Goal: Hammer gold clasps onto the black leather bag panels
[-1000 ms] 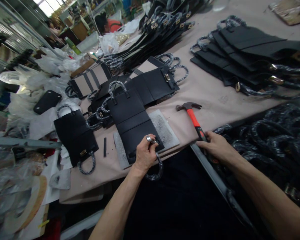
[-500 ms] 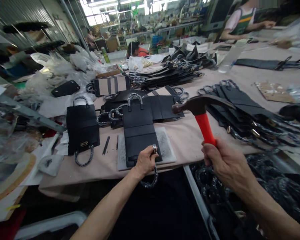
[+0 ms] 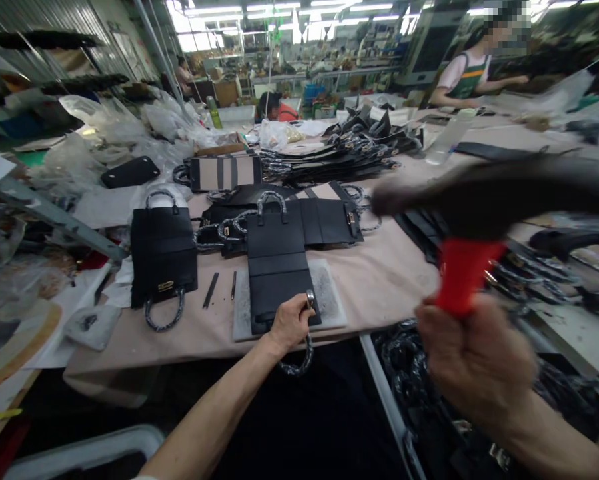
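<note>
My left hand [image 3: 290, 325] pinches a small silver metal punch [image 3: 310, 298] upright on the near end of a flat black bag piece [image 3: 278, 273], which lies on a grey pad [image 3: 329, 301] at the table's front edge. A wrapped bag handle [image 3: 299, 360] hangs below that hand. My right hand [image 3: 474, 363] is raised close to the camera, closed round the red grip of a hammer [image 3: 484, 207], whose dark head is blurred across the upper right.
Another black bag [image 3: 163, 257] lies left of the pad, two thin black strips [image 3: 212, 290] between them. Stacks of black bag pieces [image 3: 339, 157] cover the pink table [image 3: 384, 273]. Plastic bags are heaped at left. A person in an apron [image 3: 472, 70] works far back.
My right hand picked the hammer up off the table and swung it up toward the camera. My left hand stayed on the punch.
</note>
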Demonstrator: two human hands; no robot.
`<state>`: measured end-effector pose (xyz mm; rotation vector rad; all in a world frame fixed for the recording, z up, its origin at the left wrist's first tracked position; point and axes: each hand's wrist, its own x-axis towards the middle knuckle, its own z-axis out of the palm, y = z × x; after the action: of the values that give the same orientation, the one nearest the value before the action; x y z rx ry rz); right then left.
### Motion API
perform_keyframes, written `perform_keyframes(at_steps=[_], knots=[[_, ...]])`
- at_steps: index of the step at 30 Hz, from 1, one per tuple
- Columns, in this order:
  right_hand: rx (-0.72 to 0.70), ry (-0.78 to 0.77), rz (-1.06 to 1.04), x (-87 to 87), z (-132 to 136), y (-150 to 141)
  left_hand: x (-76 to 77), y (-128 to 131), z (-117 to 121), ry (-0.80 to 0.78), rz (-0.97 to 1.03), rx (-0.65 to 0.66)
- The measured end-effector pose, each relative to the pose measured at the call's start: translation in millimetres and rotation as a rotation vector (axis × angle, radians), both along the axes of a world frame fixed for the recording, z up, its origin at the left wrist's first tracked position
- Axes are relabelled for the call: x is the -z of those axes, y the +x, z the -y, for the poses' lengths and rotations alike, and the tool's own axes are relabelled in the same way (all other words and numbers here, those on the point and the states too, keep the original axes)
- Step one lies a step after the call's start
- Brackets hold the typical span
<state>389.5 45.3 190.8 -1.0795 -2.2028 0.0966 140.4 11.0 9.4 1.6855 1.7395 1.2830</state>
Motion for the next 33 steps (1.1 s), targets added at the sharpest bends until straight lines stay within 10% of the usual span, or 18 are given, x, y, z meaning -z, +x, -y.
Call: perform_keyframes(at_steps=[4, 10, 14, 23, 27, 33], knots=[[-0.262, -0.009, 0.301, 9.9, -4.9, 4.6, -0.4, -1.0, 0.9, -0.001, -0.018, -0.005], [-0.041, 0.109, 0.001, -0.8, 1.8, -0.5, -3.3, 0.2, 0.3, -0.025, -0.058, 0.006], [-0.238, -0.109, 0.298, 19.8, -3.7, 9.9, -3.2, 0.4, -0.6, -0.036, -0.084, 0.013], [0.056, -0.639, 0.171, 112.3, -62.2, 15.6, -5.9, -0.1, 1.6, -0.003, -0.071, 0.031], [0.176, -0.599, 0.269, 153.7, -75.1, 0.5, -7.3, -0.3, 2.5, 0.011, -0.081, 0.044], [0.136, -0.405, 0.16, 144.3, -27.4, -49.8, -11.6, 0.8, 3.1, -0.008, -0.11, 0.014]])
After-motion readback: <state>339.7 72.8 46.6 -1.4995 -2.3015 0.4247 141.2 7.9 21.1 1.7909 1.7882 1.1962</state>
